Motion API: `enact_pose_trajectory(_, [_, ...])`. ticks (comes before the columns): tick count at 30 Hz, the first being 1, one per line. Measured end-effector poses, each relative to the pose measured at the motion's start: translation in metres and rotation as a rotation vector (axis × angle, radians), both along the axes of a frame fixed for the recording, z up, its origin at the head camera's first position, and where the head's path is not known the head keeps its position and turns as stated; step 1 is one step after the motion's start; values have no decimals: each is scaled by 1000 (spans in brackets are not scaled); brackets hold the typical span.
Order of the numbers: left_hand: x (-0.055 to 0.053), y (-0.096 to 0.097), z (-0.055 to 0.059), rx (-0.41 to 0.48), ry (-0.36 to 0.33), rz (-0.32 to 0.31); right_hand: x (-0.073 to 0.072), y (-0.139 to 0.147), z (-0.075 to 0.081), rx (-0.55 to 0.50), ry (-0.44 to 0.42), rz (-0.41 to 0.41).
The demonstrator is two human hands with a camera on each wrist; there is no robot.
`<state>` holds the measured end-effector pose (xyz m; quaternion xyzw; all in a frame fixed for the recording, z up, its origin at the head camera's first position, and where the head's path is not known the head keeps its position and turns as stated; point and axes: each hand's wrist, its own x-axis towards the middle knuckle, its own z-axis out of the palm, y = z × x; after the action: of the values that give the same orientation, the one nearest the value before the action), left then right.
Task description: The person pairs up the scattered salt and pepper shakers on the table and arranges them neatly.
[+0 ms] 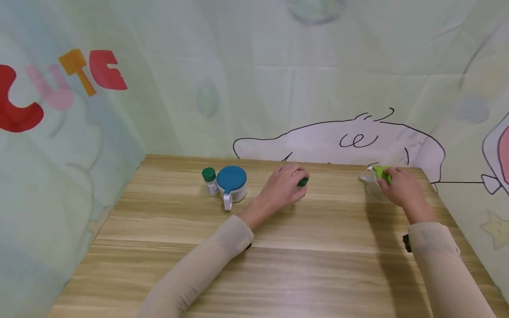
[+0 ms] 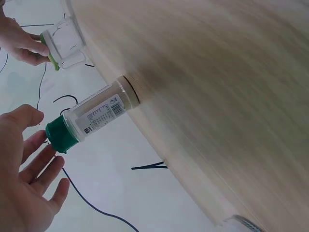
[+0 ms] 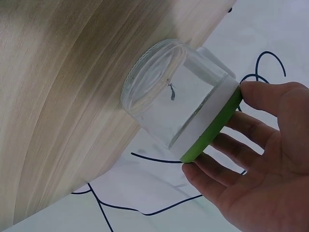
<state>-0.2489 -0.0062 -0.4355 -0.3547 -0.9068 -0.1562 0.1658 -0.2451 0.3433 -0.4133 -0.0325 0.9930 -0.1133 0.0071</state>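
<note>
On the wooden table stands a clear seasoning shaker [image 2: 99, 112] with a green cap [image 2: 60, 134] and a barcode label. My left hand [image 1: 283, 185] is at that cap; in the left wrist view its fingers lie loosely around one side, and the thumb is apart from it. Farther right, a clear glass jar [image 3: 169, 92] with a green-and-white lid [image 3: 212, 123] stands upright near the back edge. With thumb and fingertips my right hand [image 1: 403, 187] holds the rim of this lid. The jar's handle [image 1: 365, 176] points left.
Left of my left hand stands a white-handled jar with a blue lid [image 1: 232, 177]. Beside it is another green-capped shaker [image 1: 210, 181]. A printed cloth [image 1: 254, 88] hangs right behind the back edge of the table [image 1: 278, 265].
</note>
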Motion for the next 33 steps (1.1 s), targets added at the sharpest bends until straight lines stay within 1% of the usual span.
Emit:
enact_pose_trajectory(2, [1,-3,-1,-10,9,-11,0,0,-1,0,8,9])
enact_pose_trajectory(6, [3,-6,-1,-10,-10,-33,-1,0,0,4,12,10])
enact_pose_trajectory(8, [3,-6,-2,10,-28,-49,-2,1,0,-1,10,4])
enact_pose_trajectory(12, [2,-5,-5,71,-40,-70,-3,3,-2,-29,22,-1])
enact_pose_trajectory(14, [2,-4,-7,106,-45,-67,-3,5,-3,-43,32,0])
enact_pose_trajectory(17, [2,-3,-8,127,-47,-49,-5,7,-4,-59,23,-1])
enact_pose_trajectory(24, [2,0,-8,76,-22,-17,-10,11,-3,-86,-10,-16])
enact_pose_trajectory(29, [4,1,-5,17,8,-1,-10,10,-1,-144,-37,-50])
enact_pose_trajectory(33, [6,2,-5,-3,13,6,-10,9,1,-179,-45,-92])
